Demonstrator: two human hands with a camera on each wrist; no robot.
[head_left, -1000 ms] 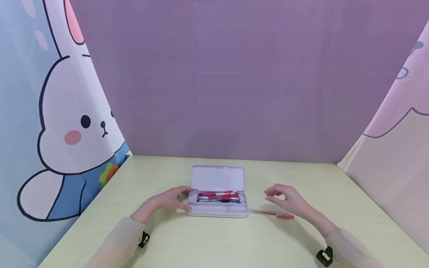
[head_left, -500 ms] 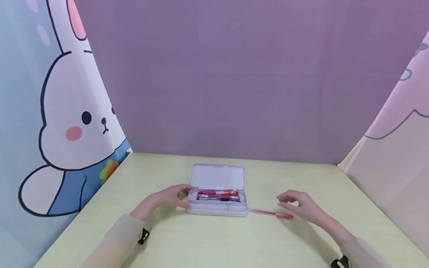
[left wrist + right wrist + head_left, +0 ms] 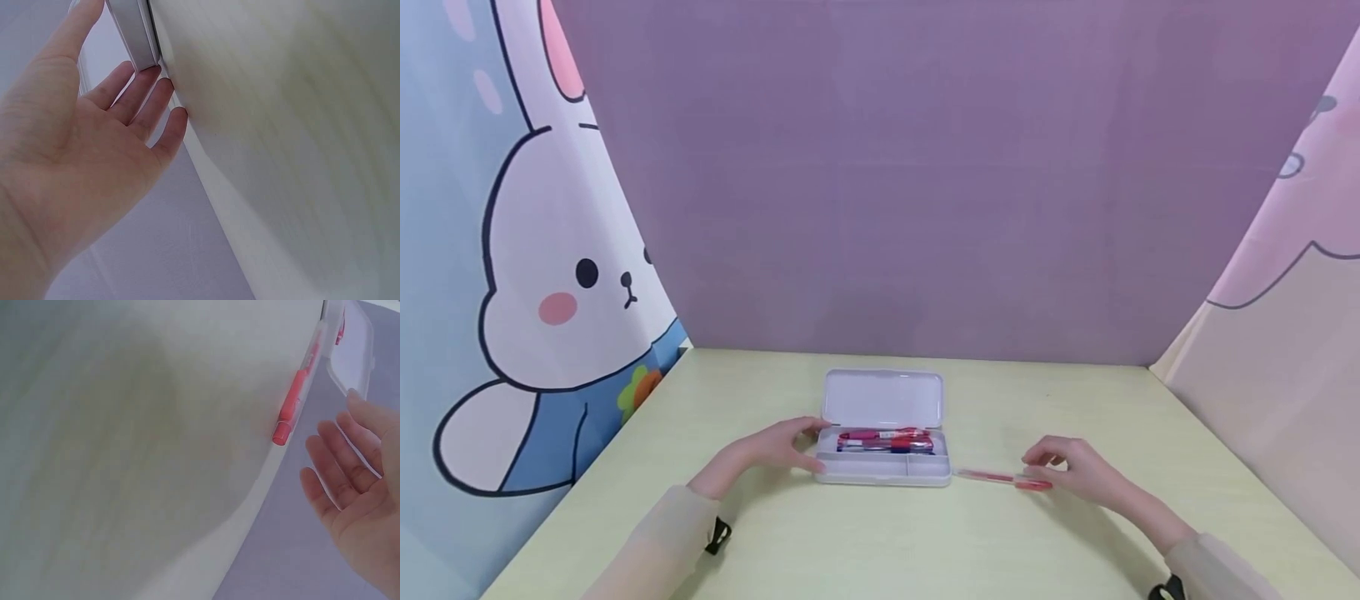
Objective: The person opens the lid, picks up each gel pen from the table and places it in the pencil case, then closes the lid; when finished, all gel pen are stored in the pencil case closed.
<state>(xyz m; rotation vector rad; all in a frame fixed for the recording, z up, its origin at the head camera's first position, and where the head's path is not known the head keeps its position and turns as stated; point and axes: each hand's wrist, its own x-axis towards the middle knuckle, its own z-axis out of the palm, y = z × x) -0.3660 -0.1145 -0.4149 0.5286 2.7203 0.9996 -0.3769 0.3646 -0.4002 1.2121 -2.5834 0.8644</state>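
A white pencil case [image 3: 860, 468] stands on the table with its lid [image 3: 882, 399] tipped back. Several red and blue pens [image 3: 886, 442] lie in its rear compartment. My left hand [image 3: 775, 446] grips the case's left end, thumb at the front corner and fingers at the back; in the left wrist view the fingertips meet the case's end wall. Right of the case lies a red pen [image 3: 996, 477] with a clear barrel, its capped end pointing right. My right hand [image 3: 1078, 471] hovers just over that capped end, fingers loosely bent and holding nothing; the right wrist view shows a gap to the pen [image 3: 292, 403].
The pale wooden table [image 3: 880, 546] runs back to a purple cloth wall [image 3: 887, 183]. A curtain with a cartoon rabbit [image 3: 572, 275] hangs on the left, a pink and cream one [image 3: 1292, 350] on the right.
My right hand has moved right and then down, from beside the case to the capped end of the red pen. The left hand keeps its grip on the case.
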